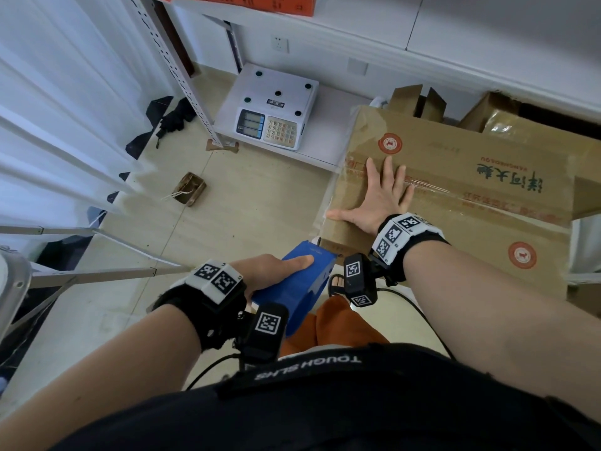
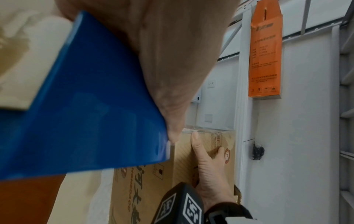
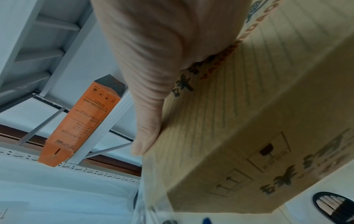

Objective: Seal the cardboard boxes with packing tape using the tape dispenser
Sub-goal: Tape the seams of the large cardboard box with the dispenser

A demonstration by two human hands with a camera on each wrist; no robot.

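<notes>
A large brown cardboard box with red round logos stands at the right, and clear tape runs along its top seam. My right hand lies flat on the box top near its left end, fingers spread and thumb along the near edge. The right wrist view shows the same right hand pressed to the box. My left hand grips a blue tape dispenser, held just off the box's near left corner. The left wrist view is filled by the dispenser; beyond it the right hand rests on the box.
An electronic scale sits on a low white platform behind the box. A perforated shelf upright rises at the back left, with an orange carton on the shelf. More open cartons stand behind. A white curtain and metal legs are on the left.
</notes>
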